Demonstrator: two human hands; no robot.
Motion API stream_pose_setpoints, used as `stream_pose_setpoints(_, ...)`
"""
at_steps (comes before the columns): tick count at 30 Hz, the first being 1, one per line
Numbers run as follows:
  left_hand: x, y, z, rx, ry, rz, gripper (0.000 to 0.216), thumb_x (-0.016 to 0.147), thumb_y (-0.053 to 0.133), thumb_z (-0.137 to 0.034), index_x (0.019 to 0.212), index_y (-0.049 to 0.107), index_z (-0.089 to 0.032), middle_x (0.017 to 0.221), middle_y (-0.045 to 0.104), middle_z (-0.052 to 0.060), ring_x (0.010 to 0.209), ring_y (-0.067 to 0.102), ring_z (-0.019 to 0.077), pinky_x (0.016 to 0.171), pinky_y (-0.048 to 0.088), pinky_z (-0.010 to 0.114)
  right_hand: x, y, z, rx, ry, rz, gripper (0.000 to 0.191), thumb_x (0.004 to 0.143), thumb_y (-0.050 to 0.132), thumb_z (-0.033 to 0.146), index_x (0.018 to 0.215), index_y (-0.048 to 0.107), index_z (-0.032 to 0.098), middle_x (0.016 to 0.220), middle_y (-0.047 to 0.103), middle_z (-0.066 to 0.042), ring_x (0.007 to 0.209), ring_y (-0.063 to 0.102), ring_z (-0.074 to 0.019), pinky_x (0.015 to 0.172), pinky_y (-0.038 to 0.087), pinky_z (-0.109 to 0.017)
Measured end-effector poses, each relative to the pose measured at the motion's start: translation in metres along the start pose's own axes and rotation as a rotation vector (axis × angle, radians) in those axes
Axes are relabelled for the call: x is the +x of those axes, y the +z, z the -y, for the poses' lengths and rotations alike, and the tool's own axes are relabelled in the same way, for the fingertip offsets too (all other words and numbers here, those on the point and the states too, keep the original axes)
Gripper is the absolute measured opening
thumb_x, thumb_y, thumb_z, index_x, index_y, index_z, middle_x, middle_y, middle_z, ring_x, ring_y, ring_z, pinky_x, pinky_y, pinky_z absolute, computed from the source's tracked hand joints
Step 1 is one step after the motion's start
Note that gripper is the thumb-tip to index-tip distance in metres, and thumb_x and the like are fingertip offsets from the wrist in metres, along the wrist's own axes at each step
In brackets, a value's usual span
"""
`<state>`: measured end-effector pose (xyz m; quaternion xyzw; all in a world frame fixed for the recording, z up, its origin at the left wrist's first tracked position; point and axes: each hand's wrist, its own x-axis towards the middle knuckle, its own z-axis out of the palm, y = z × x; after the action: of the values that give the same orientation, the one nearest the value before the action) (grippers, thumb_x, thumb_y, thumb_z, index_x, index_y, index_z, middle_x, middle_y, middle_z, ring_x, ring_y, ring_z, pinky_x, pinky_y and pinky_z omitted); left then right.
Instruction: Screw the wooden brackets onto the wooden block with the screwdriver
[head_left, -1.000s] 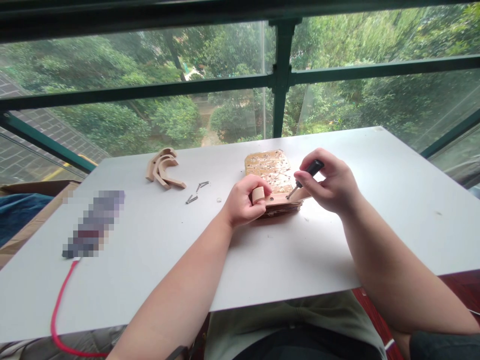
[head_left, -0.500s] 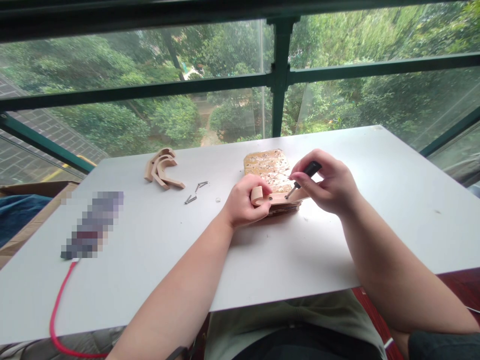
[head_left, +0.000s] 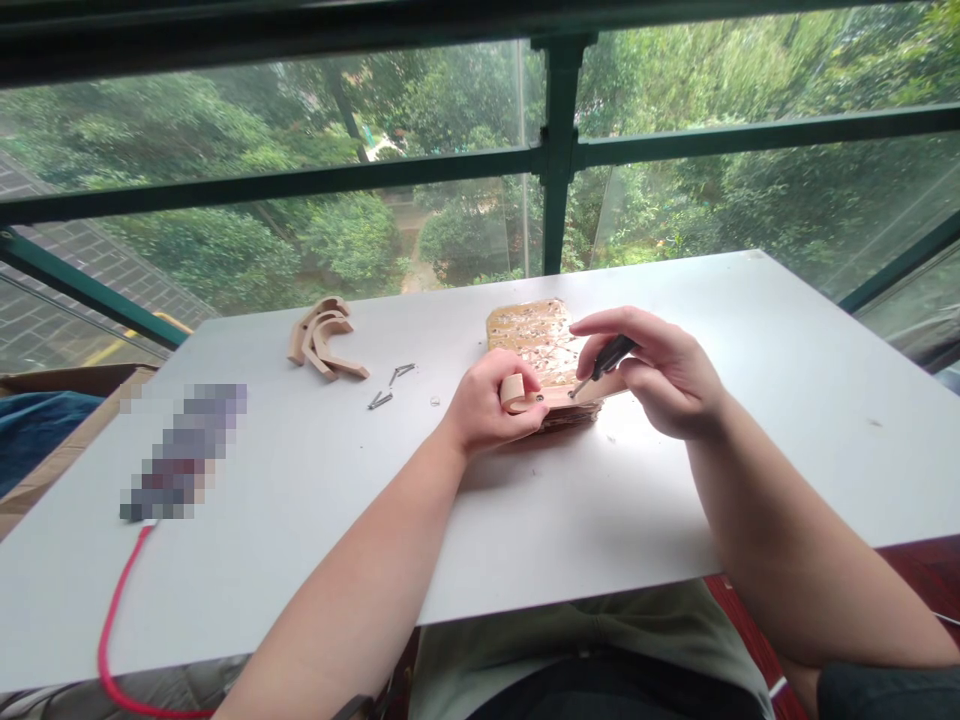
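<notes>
My left hand (head_left: 491, 405) is closed around a curved wooden piece (head_left: 516, 388) that lies on the near edge of a patterned wooden board (head_left: 532, 335). My right hand (head_left: 660, 370) grips a small black-handled screwdriver (head_left: 606, 358), fingers pinched on its handle. The screwdriver's tip touches the wooden piece near a screw, just right of my left thumb. The board rests flat on the white table (head_left: 525, 500).
Several curved wooden pieces (head_left: 324, 338) lie at the table's back left. A few loose screws (head_left: 391, 385) sit between them and the board. A blurred-out object (head_left: 184, 450) with a red cable (head_left: 120, 620) lies at the left. Window glass with green frames stands behind the table.
My right hand's fingers have shifted on the screwdriver handle, which now tilts lower. My left hand and the wooden piece have stayed in place.
</notes>
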<state>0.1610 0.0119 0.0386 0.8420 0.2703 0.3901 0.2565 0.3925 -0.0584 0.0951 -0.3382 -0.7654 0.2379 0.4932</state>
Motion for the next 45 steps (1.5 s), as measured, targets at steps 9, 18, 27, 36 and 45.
stream_pose_setpoints(9, 0.000, 0.000, 0.000, -0.004, 0.007, -0.002, 0.017, 0.072, 0.075, -0.021, 0.080, 0.061, -0.021, 0.083, 0.065, 0.000, 0.084, 0.062, 0.0182, 0.081, 0.051, 0.033, 0.001, 0.002, -0.004, -0.035, 0.009, -0.037, 0.050, 0.088, 0.058, 0.006, 0.136, 0.060, 0.021, 0.096, 0.074, -0.006, 0.088, 0.072, -0.0200, 0.074, 0.055, -0.032)
stream_pose_setpoints(18, 0.000, 0.001, 0.001, 0.014, -0.009, -0.003, 0.016, 0.071, 0.075, -0.022, 0.080, 0.062, -0.021, 0.079, 0.062, 0.000, 0.080, 0.060, 0.0179, 0.077, 0.050, 0.032, 0.006, 0.006, -0.003, -0.153, 0.037, -0.085, 0.023, 0.079, 0.081, 0.020, 0.076, 0.058, 0.020, 0.065, 0.053, 0.004, 0.059, 0.045, -0.0090, 0.056, 0.038, -0.025)
stream_pose_setpoints(27, 0.001, 0.001, 0.000, -0.004, 0.009, 0.000, 0.016, 0.072, 0.075, -0.022, 0.079, 0.060, -0.021, 0.079, 0.061, -0.001, 0.080, 0.058, 0.0176, 0.078, 0.048, 0.033, 0.004, 0.013, -0.005, -0.201, 0.084, -0.191, 0.019, 0.087, 0.072, 0.022, 0.106, 0.068, 0.020, 0.086, 0.070, -0.002, 0.071, 0.063, -0.0130, 0.067, 0.049, -0.026)
stream_pose_setpoints(36, 0.000, 0.001, 0.000, 0.001, 0.005, 0.003, 0.015, 0.072, 0.075, -0.022, 0.079, 0.061, -0.022, 0.080, 0.062, -0.001, 0.080, 0.059, 0.0177, 0.078, 0.048, 0.033, 0.002, 0.007, -0.005, 0.010, 0.091, -0.012, 0.020, 0.090, 0.064, 0.017, 0.110, 0.062, 0.019, 0.083, 0.070, -0.002, 0.075, 0.067, -0.0166, 0.070, 0.051, -0.030)
stream_pose_setpoints(45, 0.000, 0.001, 0.001, 0.001, 0.016, 0.001, 0.016, 0.073, 0.075, -0.022, 0.079, 0.060, -0.022, 0.081, 0.063, 0.000, 0.081, 0.059, 0.0175, 0.078, 0.048, 0.033, 0.005, 0.004, 0.004, -0.021, 0.134, 0.025, 0.016, 0.089, 0.053, 0.009, 0.097, 0.064, 0.017, 0.090, 0.069, -0.006, 0.076, 0.061, -0.0163, 0.069, 0.046, -0.031)
